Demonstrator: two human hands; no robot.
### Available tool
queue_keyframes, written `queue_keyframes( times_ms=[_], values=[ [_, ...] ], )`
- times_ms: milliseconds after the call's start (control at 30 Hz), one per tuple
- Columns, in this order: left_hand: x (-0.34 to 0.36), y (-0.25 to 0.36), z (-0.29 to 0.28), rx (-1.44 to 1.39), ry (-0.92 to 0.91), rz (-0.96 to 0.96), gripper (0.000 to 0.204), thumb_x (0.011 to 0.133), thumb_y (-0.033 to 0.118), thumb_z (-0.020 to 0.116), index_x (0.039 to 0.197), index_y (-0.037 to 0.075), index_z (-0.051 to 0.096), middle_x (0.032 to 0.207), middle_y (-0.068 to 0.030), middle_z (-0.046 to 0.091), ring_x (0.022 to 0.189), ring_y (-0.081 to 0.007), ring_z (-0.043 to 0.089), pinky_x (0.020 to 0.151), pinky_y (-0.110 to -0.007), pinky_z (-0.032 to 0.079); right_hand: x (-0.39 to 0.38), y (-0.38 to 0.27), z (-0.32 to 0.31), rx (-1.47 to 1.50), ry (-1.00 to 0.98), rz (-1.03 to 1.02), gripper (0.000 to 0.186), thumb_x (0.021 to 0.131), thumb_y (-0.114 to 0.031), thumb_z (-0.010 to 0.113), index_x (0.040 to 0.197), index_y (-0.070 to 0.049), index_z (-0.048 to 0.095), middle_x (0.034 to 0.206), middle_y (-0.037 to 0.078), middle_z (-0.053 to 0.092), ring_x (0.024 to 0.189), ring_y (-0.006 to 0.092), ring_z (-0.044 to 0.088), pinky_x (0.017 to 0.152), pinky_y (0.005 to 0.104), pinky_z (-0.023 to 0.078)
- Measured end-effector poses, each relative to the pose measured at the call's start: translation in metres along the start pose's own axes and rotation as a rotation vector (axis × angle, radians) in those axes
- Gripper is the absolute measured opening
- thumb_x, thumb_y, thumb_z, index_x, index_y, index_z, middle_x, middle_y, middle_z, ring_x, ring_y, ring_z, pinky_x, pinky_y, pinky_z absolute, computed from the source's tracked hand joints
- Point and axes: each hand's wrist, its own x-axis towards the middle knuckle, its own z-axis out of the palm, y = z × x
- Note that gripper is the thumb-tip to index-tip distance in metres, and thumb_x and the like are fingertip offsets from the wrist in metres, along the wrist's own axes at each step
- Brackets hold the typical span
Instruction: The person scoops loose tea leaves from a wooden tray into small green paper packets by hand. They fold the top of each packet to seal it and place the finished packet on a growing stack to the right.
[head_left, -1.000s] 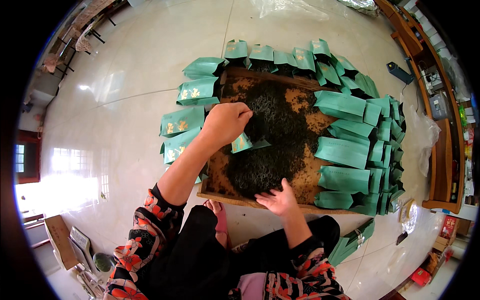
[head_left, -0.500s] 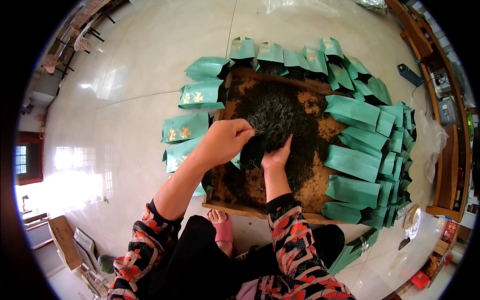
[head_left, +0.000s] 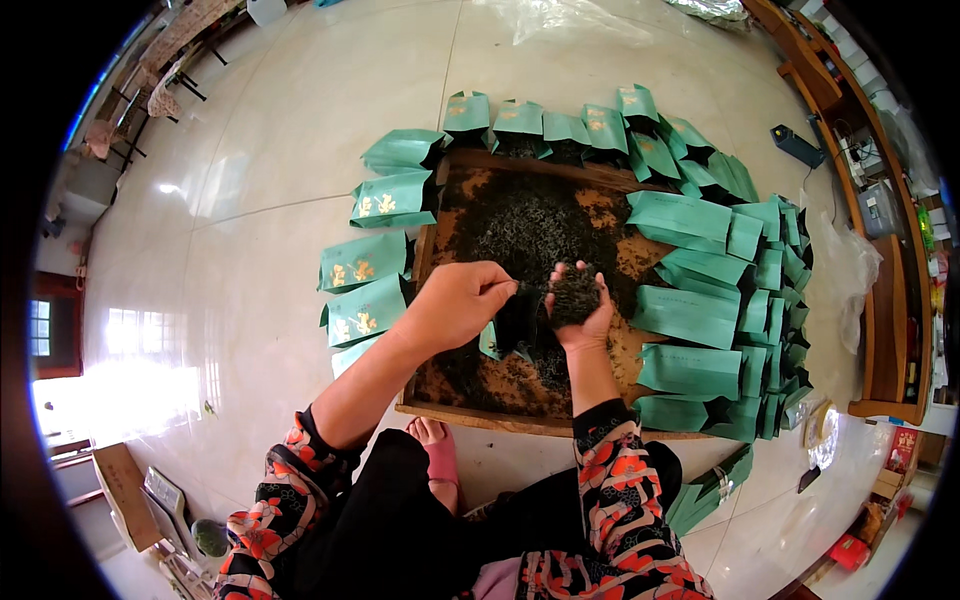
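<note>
My left hand (head_left: 455,305) pinches the top edge of an upright green bag (head_left: 490,338), whose dark mouth gapes open. Just right of it, my right hand (head_left: 587,330) is cupped around a heap of dark dried leaves (head_left: 574,295), palm upward, close beside the bag's opening. Both are above a shallow wooden tray (head_left: 500,422) with a brown bottom, where more loose leaves (head_left: 525,225) lie heaped and scattered. How full the held bag is cannot be made out.
Several green bags (head_left: 685,310) with dark mouths line the tray's far, left and right sides. A wooden cabinet (head_left: 885,330) stands at right, near a dark device (head_left: 795,145) and crumpled clear plastic (head_left: 855,290). Cardboard (head_left: 125,495) and a window (head_left: 40,330) are at left.
My right hand has come up from the tray's near part with a handful of leaves, to beside the bag. My left hand has come lower, still pinching the bag.
</note>
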Motion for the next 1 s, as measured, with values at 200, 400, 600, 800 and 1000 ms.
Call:
queue_keyframes(
  times_ms=[200,400,600,800,1000],
  values=[
    [0.011,-0.017,0.014,0.172,0.046,0.138,0.024,0.083,0.022,0.052,0.089,0.002,0.064,0.078,-0.0158,0.063,0.074,-0.0319,0.061,0.067,-0.038,0.047,-0.025,-0.012,0.071,-0.059,0.038,-0.024,0.030,0.088,-0.038,0.047,0.103,-0.014,0.056,0.108,0.008,0.057,0.096,0.0252,0.057,0.068,0.0441,0.052],
    [0.020,-0.016,0.028,0.321,0.047,0.196,0.023,0.082,0.022,0.050,0.090,0.005,0.065,0.081,-0.0155,0.063,0.079,-0.0339,0.060,0.069,-0.042,0.047,-0.045,0.009,0.143,-0.406,-0.060,-0.224,0.034,0.090,-0.037,0.046,0.107,-0.008,0.052,0.104,0.010,0.058,0.095,0.0249,0.057,0.078,0.0421,0.048],
    [0.021,-0.013,0.031,0.326,0.076,0.217,0.023,0.082,0.021,0.050,0.092,0.007,0.065,0.083,-0.0156,0.063,0.080,-0.0345,0.060,0.070,-0.043,0.047,-0.051,0.035,0.152,-0.876,-0.151,-0.531,0.032,0.092,-0.029,0.048,0.103,0.001,0.054,0.099,0.011,0.059,0.095,0.0194,0.056,0.086,0.0311,0.043],
    [0.016,-0.024,0.029,0.310,0.108,0.189,0.025,0.081,0.020,0.050,0.100,0.008,0.062,0.081,-0.0170,0.063,0.078,-0.0358,0.059,0.070,-0.044,0.047,-0.054,0.033,0.143,-1.224,-0.193,-0.580,0.027,0.094,-0.022,0.043,0.104,0.000,0.056,0.112,0.012,0.057,0.108,0.0210,0.052,0.094,0.0332,0.039],
    [-0.013,-0.015,0.019,0.185,0.016,0.044,0.028,0.081,0.017,0.053,0.106,0.007,0.059,0.079,-0.0183,0.061,0.071,-0.0333,0.061,0.064,-0.038,0.048,-0.012,-0.012,0.059,-1.597,0.360,-0.487,0.045,0.088,-0.035,0.053,0.120,-0.003,0.051,0.125,0.014,0.047,0.115,0.0258,0.045,0.097,0.0383,0.034]
  ],
)
